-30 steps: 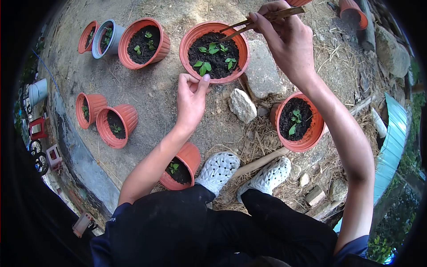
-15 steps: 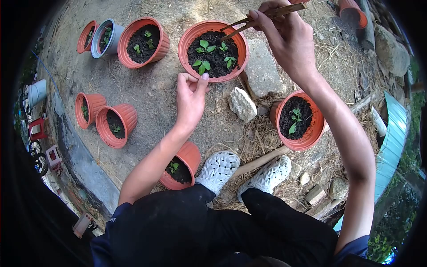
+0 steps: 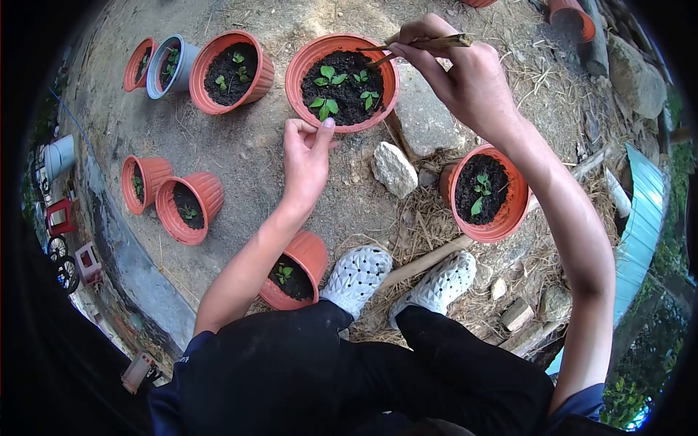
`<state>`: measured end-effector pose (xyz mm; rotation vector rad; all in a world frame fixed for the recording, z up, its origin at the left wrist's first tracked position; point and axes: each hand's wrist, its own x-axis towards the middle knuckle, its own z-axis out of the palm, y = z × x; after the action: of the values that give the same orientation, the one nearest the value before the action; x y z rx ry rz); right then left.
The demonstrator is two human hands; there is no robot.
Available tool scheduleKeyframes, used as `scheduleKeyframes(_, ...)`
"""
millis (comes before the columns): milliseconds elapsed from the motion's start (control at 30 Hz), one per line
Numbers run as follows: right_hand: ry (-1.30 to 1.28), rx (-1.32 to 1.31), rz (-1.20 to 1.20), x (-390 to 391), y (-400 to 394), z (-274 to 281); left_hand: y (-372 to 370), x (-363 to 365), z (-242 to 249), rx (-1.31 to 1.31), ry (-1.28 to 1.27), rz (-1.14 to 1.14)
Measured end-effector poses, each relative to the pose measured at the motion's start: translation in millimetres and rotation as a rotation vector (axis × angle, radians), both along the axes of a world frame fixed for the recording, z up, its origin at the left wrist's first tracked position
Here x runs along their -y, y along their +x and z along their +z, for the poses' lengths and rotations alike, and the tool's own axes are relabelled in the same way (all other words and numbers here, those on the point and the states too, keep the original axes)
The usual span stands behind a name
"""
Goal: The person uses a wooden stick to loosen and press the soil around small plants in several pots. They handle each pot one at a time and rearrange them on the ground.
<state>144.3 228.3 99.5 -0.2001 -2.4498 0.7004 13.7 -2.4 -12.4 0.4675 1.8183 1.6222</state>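
My left hand [image 3: 304, 166] pinches the near rim of an orange plastic pot [image 3: 294, 81], thumb over the edge. Dark soil fills this pot, and several small green seedlings [image 3: 329, 76] stand in it. Over its right rim, my right hand [image 3: 469, 87] grips a pair of thin brown wooden sticks [image 3: 454, 41], held like chopsticks. Their tips point left into the pot, at the soil near the far right side; I cannot make out anything between them.
More potted seedlings stand around: an orange pot [image 3: 265, 83] and a grey-blue pot [image 3: 190, 54] at left, another orange pot [image 3: 520, 207] at right. A flat stone block [image 3: 429, 120] and a pale rock [image 3: 394, 171] lie beside the held pot. White clogs [image 3: 358, 280] are below.
The held pot and my left hand have shifted slightly left in view. My right hand has moved left and a little down, bringing the sticks lower over the pot's right side.
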Motion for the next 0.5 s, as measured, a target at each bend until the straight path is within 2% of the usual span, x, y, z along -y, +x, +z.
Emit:
scheduleKeyframes(100,-0.012,0.095,0.024,4,-7,-3,1,-1,2,-0.023,0.028,0.014)
scheduleKeyframes(233,-0.017,0.007,0.087,1,-12,-7,-3,2,-1,-0.013,0.008,0.007)
scheduleKeyframes(433,-0.139,0.005,0.035,8,-17,-15,-8,5,-6,0.002,-0.009,0.013)
scheduleKeyframes(500,-0.149,-0.138,0.053,13,-27,-27,-9,6,-7,0.003,-0.012,0.008)
